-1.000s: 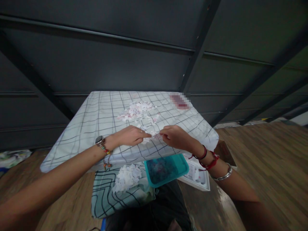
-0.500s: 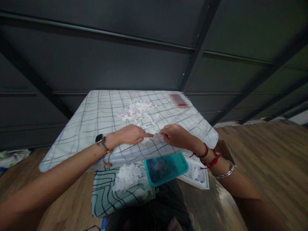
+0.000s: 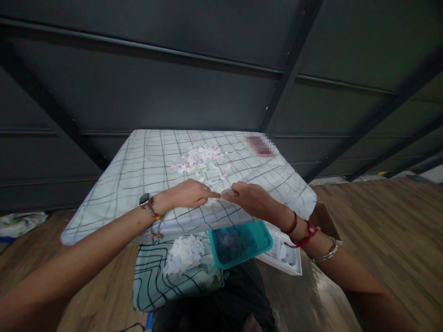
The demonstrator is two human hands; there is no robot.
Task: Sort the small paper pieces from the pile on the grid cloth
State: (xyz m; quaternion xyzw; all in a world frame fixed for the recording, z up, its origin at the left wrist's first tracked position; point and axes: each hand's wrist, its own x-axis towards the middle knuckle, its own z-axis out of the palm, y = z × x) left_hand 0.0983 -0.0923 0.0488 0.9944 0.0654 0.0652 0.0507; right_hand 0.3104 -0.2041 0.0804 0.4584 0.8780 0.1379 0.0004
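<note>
Over the front part of a checked cloth-covered table (image 3: 138,163), my left hand (image 3: 188,192) has its index finger stretched out, the other fingers bent. The fingertip meets the fingers of my right hand (image 3: 254,198), which are closed by the thumb. A small pale patch (image 3: 227,192) shows at the right hand's fingertips; what it is cannot be made out. Small white paper scraps (image 3: 212,201) lie under and beside the left fingers. Farther back spreads a larger heap of white and pinkish scraps (image 3: 199,157).
Below the table edge, a teal plastic tub (image 3: 262,240) with dark, blurred contents stands beside a white box (image 3: 294,265). A pile of white scraps (image 3: 185,253) rests on a green patterned cushion (image 3: 148,281). A reddish blurred object (image 3: 260,145) lies at the table's back right.
My right hand has turned slightly, its fingers now reaching lower and closer to my left fingertip. The pinkish bit seen between the hands is replaced by a pale patch. My left hand stays put.
</note>
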